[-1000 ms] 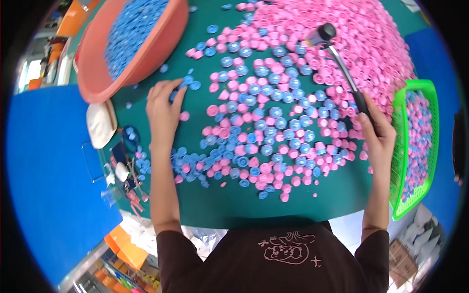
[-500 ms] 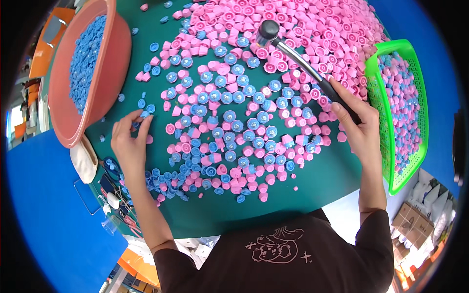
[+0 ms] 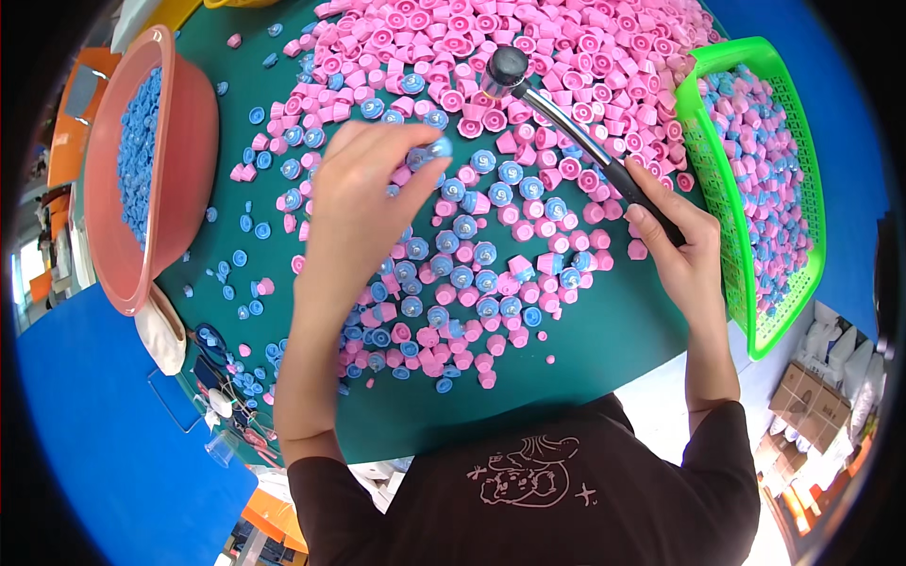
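A hammer [image 3: 578, 134] with a dark head, shiny shaft and black grip is held in my right hand [image 3: 681, 241], its head hanging over the pink pieces. My left hand [image 3: 363, 189] reaches over the middle of the parts with thumb and forefinger pinched on a small round blue cap [image 3: 440, 147]. Around and below it stand many small pink cup-shaped pieces [image 3: 494, 344], several topped with blue caps like this one [image 3: 463, 226]. Some parts are hidden behind my left hand and forearm.
A large heap of pink cups [image 3: 585, 38] covers the far side of the green table [image 3: 604, 349]. A reddish basin [image 3: 193, 141] of blue caps stands left. To the right is a bright green basket [image 3: 741, 217] full of pink-and-blue pieces. Cords and small tools lie at the lower left.
My left hand has moved right and away from me, from the loose blue caps by the basin to over the capped pieces. My right hand keeps hold of the hammer. The view has shifted slightly.
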Demonstrator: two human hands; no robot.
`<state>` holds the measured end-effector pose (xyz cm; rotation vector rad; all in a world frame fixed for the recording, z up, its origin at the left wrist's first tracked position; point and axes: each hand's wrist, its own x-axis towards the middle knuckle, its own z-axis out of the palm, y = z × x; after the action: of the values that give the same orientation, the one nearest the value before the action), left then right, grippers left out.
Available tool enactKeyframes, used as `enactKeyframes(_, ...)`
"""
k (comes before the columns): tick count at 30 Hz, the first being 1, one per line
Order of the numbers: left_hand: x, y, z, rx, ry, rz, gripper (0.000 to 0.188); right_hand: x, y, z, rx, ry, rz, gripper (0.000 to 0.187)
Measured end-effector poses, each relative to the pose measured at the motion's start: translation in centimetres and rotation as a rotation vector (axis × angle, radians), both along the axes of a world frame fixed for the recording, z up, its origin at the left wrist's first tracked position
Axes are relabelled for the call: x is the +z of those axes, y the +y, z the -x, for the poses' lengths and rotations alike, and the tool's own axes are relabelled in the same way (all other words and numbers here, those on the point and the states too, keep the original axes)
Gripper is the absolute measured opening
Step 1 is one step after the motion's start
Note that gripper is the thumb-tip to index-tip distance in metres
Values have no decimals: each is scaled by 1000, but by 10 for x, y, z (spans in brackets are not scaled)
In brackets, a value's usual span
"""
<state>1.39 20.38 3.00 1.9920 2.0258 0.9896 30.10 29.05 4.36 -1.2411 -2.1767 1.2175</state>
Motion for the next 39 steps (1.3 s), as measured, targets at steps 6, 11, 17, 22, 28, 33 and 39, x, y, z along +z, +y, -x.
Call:
enactKeyframes(6,-19,31,-11,-41,60,-7,20,-5,-1,-11,-9,26,60,41)
enactKeyframes(11,-30,40,-15,-20,115,-28,20,-10,0,-15,-6,32,50,42)
enactKeyframes(17,-32,38,-11,16,144,-27,20,-13,0,-15,37,66,-17,42)
enactKeyframes(22,-33,34,-9,33,135,-38,19,-13,-1,-12,47,40,-31,43)
enactKeyframes(28,-32,36,-6,37,161,-61,19,-15,-2,-10,41,58,-58,44)
enactKeyframes(33,-36,35,-7,41,193,-67,20,-9,-5,-6,3,29,23,41)
enactKeyframes(39,-35,34,-9,24,164,-82,23,-7,-5,-7,25,24,-13,42)
